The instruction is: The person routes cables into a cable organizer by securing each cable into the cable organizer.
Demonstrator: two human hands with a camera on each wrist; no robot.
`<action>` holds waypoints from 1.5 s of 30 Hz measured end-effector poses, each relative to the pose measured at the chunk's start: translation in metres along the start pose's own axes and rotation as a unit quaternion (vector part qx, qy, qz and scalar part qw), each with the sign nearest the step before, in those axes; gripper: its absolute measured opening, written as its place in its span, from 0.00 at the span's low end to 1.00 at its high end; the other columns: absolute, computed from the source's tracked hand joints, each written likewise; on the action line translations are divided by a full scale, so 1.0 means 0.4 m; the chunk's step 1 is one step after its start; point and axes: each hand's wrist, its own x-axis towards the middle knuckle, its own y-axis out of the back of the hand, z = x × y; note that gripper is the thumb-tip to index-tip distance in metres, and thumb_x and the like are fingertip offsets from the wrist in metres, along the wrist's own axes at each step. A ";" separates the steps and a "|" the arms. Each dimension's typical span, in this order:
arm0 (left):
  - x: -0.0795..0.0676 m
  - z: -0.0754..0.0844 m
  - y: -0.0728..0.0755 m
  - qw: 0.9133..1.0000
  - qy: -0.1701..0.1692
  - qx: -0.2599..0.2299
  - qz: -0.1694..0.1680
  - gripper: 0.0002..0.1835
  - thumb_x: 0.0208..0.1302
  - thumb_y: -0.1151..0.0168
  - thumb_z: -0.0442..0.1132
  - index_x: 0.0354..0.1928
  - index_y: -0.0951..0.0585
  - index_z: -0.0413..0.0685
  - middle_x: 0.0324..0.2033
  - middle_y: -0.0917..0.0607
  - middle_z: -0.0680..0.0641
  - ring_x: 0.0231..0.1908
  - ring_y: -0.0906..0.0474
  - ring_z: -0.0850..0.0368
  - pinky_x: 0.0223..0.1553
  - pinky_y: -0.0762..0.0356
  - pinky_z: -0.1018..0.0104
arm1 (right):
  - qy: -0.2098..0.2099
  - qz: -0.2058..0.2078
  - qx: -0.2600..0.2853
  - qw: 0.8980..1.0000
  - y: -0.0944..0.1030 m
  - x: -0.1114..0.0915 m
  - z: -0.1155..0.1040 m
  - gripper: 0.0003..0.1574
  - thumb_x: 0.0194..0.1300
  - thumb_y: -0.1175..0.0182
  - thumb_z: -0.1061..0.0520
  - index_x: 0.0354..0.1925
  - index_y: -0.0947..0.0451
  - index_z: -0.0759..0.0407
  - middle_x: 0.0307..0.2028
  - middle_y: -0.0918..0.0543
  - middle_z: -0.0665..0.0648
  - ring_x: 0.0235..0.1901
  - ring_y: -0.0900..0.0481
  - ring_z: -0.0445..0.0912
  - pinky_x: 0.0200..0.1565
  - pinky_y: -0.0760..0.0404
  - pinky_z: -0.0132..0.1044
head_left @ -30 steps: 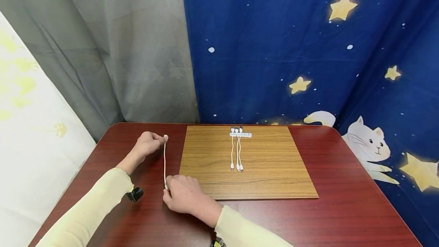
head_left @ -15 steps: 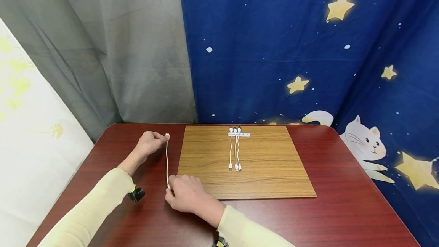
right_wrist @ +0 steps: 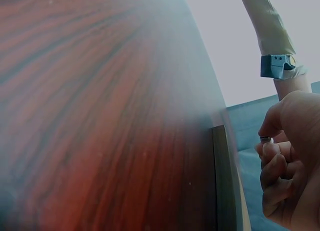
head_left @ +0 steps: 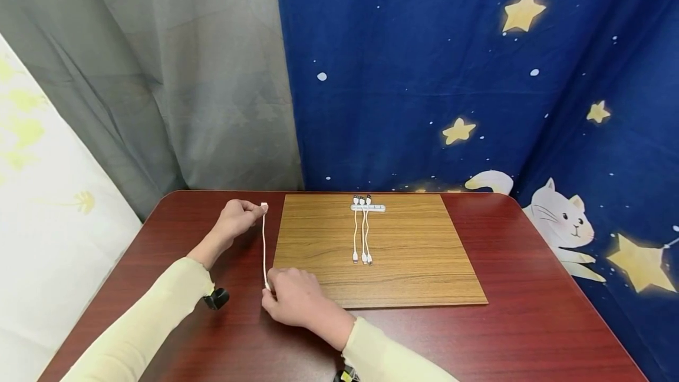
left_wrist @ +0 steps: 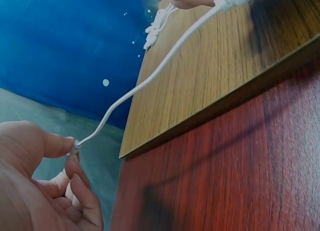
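A short white USB cable (head_left: pixel 264 246) is stretched between my two hands just left of the wooden board. My left hand (head_left: pixel 237 218) pinches its far connector between thumb and forefinger; the left wrist view shows this pinch, with the cable (left_wrist: pixel 160 68) held above the table. At the near end, my right hand (head_left: pixel 293 297) pinches the other connector beside the board's front left corner. In the right wrist view a small bit of the plug (right_wrist: pixel 266 139) shows between thumb and finger. Three similar white cables (head_left: pixel 363 234) lie side by side on the board, their upper ends in a pale cable clip strip (head_left: pixel 375 208).
The wood-grain board (head_left: pixel 419 252) lies on a dark red table (head_left: pixel 530 299). Behind the table hang a grey curtain (head_left: pixel 228 75) and a blue one (head_left: pixel 382 75) with stars. A black wrist camera (head_left: pixel 216 298) sits under the left sleeve.
Both hands have moved slightly right with the stretched cable, closer to the board's left edge; the left hand is also a little farther away. The cables on the board lie as before.
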 end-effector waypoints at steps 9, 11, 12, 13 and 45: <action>0.009 0.017 -0.019 1.000 -0.002 -0.014 -0.002 0.20 0.73 0.39 0.49 0.45 0.17 0.34 0.40 0.18 0.41 0.35 0.24 0.52 0.36 0.28 0.63 | -0.003 0.003 0.010 1.000 0.007 -0.010 0.026 0.17 0.66 0.40 0.50 0.23 0.35 0.47 0.18 0.33 0.43 0.19 0.32 0.40 0.21 0.32 0.38; 0.009 0.021 -0.023 1.000 -0.002 -0.017 -0.003 0.20 0.73 0.39 0.49 0.45 0.17 0.34 0.39 0.18 0.42 0.36 0.23 0.51 0.36 0.28 0.63 | 0.000 0.006 0.014 1.000 0.010 -0.012 0.030 0.17 0.65 0.40 0.51 0.23 0.35 0.47 0.18 0.33 0.43 0.19 0.32 0.40 0.21 0.32 0.37; 0.010 0.022 -0.025 1.000 -0.002 -0.019 -0.004 0.20 0.73 0.39 0.49 0.46 0.17 0.34 0.39 0.18 0.42 0.36 0.23 0.50 0.35 0.29 0.63 | 0.000 0.007 0.016 1.000 0.012 -0.014 0.032 0.17 0.65 0.40 0.51 0.23 0.35 0.47 0.17 0.33 0.43 0.19 0.32 0.40 0.21 0.33 0.37; 0.010 0.024 -0.027 1.000 -0.002 -0.020 -0.004 0.20 0.73 0.39 0.49 0.46 0.17 0.34 0.39 0.18 0.42 0.36 0.23 0.50 0.35 0.29 0.63 | 0.000 0.009 0.018 1.000 0.013 -0.015 0.034 0.17 0.65 0.40 0.51 0.23 0.35 0.47 0.17 0.33 0.43 0.19 0.32 0.40 0.21 0.33 0.37; 0.022 0.046 -0.080 0.997 -0.005 -0.078 0.000 0.19 0.74 0.39 0.45 0.46 0.18 0.31 0.34 0.19 0.40 0.30 0.28 0.55 0.28 0.32 0.65 | 0.001 0.014 0.046 0.999 0.040 -0.045 0.106 0.18 0.66 0.39 0.52 0.23 0.35 0.46 0.19 0.32 0.42 0.20 0.31 0.39 0.21 0.33 0.35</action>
